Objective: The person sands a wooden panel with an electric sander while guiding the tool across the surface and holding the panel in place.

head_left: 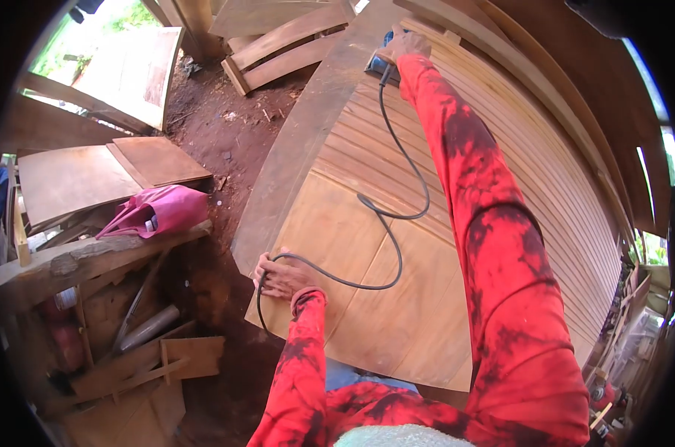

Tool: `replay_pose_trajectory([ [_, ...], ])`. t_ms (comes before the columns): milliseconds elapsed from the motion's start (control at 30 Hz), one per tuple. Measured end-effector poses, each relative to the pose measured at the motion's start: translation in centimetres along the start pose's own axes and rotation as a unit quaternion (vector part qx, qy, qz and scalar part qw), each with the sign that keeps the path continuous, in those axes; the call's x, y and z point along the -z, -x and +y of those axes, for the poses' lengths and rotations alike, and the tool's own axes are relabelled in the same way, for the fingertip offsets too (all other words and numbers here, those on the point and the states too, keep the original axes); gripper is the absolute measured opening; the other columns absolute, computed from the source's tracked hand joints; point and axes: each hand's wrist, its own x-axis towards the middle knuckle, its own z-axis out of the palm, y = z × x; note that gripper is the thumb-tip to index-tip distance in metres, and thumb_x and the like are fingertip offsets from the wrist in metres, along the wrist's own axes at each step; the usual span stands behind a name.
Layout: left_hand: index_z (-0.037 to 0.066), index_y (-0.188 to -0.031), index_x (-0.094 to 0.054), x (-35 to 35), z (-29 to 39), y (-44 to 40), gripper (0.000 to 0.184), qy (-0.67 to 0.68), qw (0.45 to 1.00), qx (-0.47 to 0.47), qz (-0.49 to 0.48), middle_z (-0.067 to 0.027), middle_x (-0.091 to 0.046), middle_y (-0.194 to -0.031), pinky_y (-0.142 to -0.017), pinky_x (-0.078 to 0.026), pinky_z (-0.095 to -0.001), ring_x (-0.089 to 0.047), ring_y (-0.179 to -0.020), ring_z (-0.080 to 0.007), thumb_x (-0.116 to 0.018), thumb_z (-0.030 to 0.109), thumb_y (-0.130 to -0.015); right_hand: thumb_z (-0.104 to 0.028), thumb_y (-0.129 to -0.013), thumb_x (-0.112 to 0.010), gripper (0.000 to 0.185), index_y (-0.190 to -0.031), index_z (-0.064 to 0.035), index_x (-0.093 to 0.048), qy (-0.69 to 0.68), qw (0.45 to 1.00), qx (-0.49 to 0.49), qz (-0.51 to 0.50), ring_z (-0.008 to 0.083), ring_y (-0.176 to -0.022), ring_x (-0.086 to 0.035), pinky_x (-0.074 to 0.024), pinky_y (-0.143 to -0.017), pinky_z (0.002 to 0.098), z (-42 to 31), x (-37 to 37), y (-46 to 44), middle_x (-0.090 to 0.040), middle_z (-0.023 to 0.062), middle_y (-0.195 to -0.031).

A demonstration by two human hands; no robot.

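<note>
At the far end of the work surface my right hand (410,46) is closed over a blue power sander (378,65), which rests on a slatted wooden door panel (397,119). A black power cord (406,149) trails from the tool, loops across the smooth lower part of the panel and runs to my left hand (284,279). That hand lies at the panel's left edge with its fingers bent, the cord passing over and between them. Part of the sander is hidden under my right hand.
A pink bag (177,208) sits on a rough timber beam (77,257) to the left, beside stacked boards (77,175). Wood scraps (196,357) lie below it. A curved slatted wooden piece (293,37) stands on the dirt floor (233,119) beyond.
</note>
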Motion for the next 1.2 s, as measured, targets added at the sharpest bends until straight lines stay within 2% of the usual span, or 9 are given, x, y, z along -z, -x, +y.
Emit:
replay_pose_trajectory([
  [167,0.009,-0.118,-0.055,-0.1,-0.2,0.1,0.042,-0.003,1.0,0.006,-0.006,-0.0121,-0.062,-0.115,-0.112,-0.035,-0.0553,-0.058,-0.118,-0.0337,-0.049,0.047,-0.102,-0.054,-0.073,-0.072,0.075,-0.14,-0.0267,-0.053,0.017,0.999,-0.033,0.004,0.0379,-0.122,-0.064,-0.0568,-0.09,0.048,5.8,-0.4,1.9,-0.068,0.018,-0.129],
  [300,0.009,-0.119,-0.055,-0.2,-0.3,0.1,0.042,0.001,1.0,0.011,-0.005,-0.012,-0.062,-0.115,-0.112,-0.035,-0.0555,-0.058,-0.119,-0.0336,-0.049,0.047,-0.102,-0.052,-0.073,-0.071,0.075,-0.14,-0.023,-0.054,0.041,0.998,-0.049,-0.012,0.0378,-0.122,-0.064,-0.0567,-0.092,0.0488,6.9,0.5,2.6,-0.069,0.0172,-0.129],
  [533,0.009,-0.119,-0.054,-0.3,-0.4,0.2,0.041,-0.01,1.0,0.0,-0.007,-0.0121,-0.062,-0.117,-0.112,-0.035,-0.0556,-0.057,-0.12,-0.0342,-0.05,0.046,-0.102,-0.049,-0.073,-0.071,0.073,-0.138,-0.0233,-0.055,0.031,0.999,-0.009,-0.001,0.0373,-0.121,-0.066,-0.0563,-0.093,0.0483,1.6,0.1,3.0,-0.069,0.0169,-0.129],
  [700,0.009,-0.118,-0.055,-0.4,-0.3,0.2,0.042,-0.005,1.0,0.009,-0.012,-0.0119,-0.062,-0.116,-0.111,-0.036,-0.0557,-0.058,-0.119,-0.0345,-0.048,0.048,-0.102,-0.051,-0.073,-0.076,0.075,-0.14,-0.0238,-0.054,0.034,0.999,-0.005,0.042,0.033,-0.12,-0.066,-0.0565,-0.093,0.0438,-2.9,-0.7,4.3,-0.07,0.0145,-0.126],
  [767,0.011,-0.118,-0.056,-0.7,-0.6,0.4,0.045,-0.016,1.0,0.002,0.012,-0.0118,-0.064,-0.116,-0.103,-0.038,-0.0542,-0.058,-0.118,-0.0358,-0.047,0.052,-0.102,-0.053,-0.074,-0.078,0.077,-0.141,-0.0228,-0.053,0.031,0.999,-0.005,0.031,0.0332,-0.119,-0.065,-0.0564,-0.092,0.0425,-3.4,-1.1,4.1,-0.068,0.0159,-0.127],
  [933,0.014,-0.117,-0.057,-1.9,-1.6,0.7,0.045,-0.03,0.998,-0.03,0.036,-0.0101,-0.067,-0.113,-0.097,-0.042,-0.0527,-0.062,-0.113,-0.0337,-0.048,0.055,-0.101,-0.052,-0.072,-0.08,0.081,-0.142,-0.0216,-0.052,0.003,0.998,-0.063,0.012,0.04,-0.116,-0.066,-0.0593,-0.087,0.044,-1.3,1.1,7.7,-0.059,0.0314,-0.13],
  [1000,0.015,-0.116,-0.057,-2.0,-1.6,0.9,0.044,-0.056,0.998,-0.011,0.026,-0.0088,-0.068,-0.109,-0.092,-0.044,-0.0517,-0.065,-0.108,-0.0328,-0.049,0.056,-0.1,-0.05,-0.073,-0.08,0.08,-0.143,-0.0232,-0.051,-0.001,0.997,-0.072,0.01,0.041,-0.114,-0.067,-0.0598,-0.086,0.0441,0.8,1.4,9.1,-0.058,0.0336,-0.128],
  [1033,0.015,-0.116,-0.057,-2.1,-1.7,0.9,0.044,-0.064,0.996,-0.033,0.061,-0.0085,-0.07,-0.103,-0.088,-0.044,-0.0509,-0.068,-0.099,-0.0334,-0.049,0.057,-0.101,-0.048,-0.074,-0.079,0.079,-0.144,-0.0247,-0.051,-0.004,0.997,-0.072,0.007,0.0419,-0.113,-0.067,-0.0603,-0.085,0.0442,1.9,1.7,9.6,-0.058,0.0359,-0.127],
  [1200,0.014,-0.115,-0.056,-0.9,-0.6,1.1,0.046,-0.068,0.997,-0.018,0.04,-0.011,-0.071,-0.092,-0.084,-0.044,-0.0503,-0.069,-0.088,-0.0357,-0.045,0.057,-0.102,-0.047,-0.078,-0.077,0.077,-0.148,-0.0295,-0.049,-0.026,0.992,-0.117,0.024,0.0437,-0.112,-0.067,-0.0591,-0.088,0.0448,7.8,0.3,11.0,-0.056,0.0362,-0.13],
])
